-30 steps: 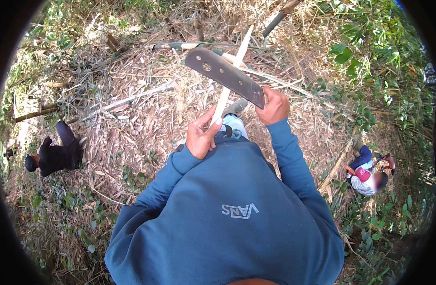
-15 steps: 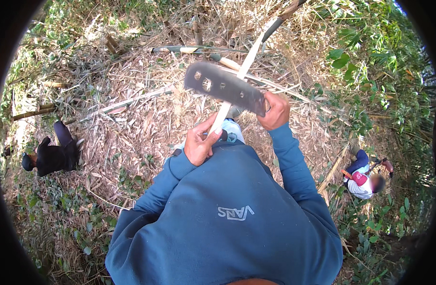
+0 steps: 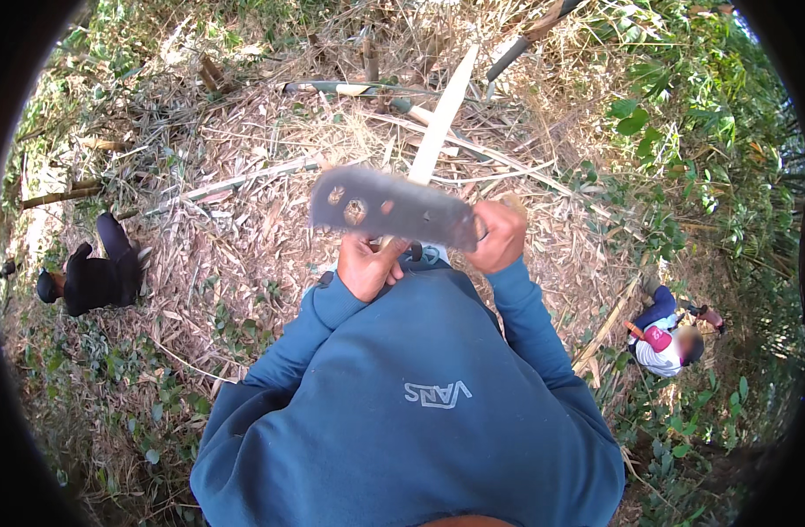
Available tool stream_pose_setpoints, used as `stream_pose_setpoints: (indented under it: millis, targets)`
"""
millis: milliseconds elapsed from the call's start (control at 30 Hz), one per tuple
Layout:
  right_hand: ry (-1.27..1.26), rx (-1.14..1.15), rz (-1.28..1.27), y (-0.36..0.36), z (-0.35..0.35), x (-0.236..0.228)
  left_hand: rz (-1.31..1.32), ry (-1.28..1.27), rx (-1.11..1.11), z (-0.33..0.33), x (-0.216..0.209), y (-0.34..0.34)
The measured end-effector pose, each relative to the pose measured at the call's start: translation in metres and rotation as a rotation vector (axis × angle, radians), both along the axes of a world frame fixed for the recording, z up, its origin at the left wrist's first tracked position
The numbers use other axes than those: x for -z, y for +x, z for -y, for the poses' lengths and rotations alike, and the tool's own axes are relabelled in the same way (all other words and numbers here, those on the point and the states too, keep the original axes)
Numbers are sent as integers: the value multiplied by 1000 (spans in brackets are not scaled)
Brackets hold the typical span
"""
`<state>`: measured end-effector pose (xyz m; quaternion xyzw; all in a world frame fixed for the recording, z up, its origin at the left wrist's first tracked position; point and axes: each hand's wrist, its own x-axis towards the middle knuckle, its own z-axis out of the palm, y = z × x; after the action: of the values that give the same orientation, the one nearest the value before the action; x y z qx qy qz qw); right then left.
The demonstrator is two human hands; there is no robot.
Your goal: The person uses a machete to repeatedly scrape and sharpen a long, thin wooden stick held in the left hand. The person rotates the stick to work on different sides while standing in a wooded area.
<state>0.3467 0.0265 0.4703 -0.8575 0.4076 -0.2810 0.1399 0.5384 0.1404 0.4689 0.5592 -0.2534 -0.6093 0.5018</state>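
Note:
My right hand (image 3: 499, 235) is wrapped around the handle of a wide dark cleaver (image 3: 394, 211) with several holes along its blade. The blade is slightly blurred and lies crosswise over a pale split bamboo strip (image 3: 443, 119). My left hand (image 3: 367, 266) pinches the near end of that strip, close to my body, with the blade just beyond and partly over the fingers. The strip's far end points up and away, tapering toward its tip. Whether the edge touches the strip cannot be made out.
Dry leaves and bamboo litter (image 3: 244, 202) cover the ground. Cut bamboo poles (image 3: 236, 180) lie ahead, with stumps (image 3: 370, 57) farther off. A person in dark clothes (image 3: 95, 279) is at the left, another in a white top (image 3: 659, 358) at the right. Green brush (image 3: 727, 176) grows at the right.
The cleaver has slid along the strip toward my left hand and me, my right hand moving with it. The strip stays in my left hand, and its angle has changed slightly.

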Motion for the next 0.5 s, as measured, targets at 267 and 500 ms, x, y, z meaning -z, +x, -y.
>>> stream_pose_setpoints:
  millis: [267, 500]
  targets:
    - [15, 150, 5, 1, 16, -8, -40, -40, 0, -2, -4, -5]
    - [-111, -1, -8, -7, 24, -8, -3, -24, 64, -8, -6, -1]
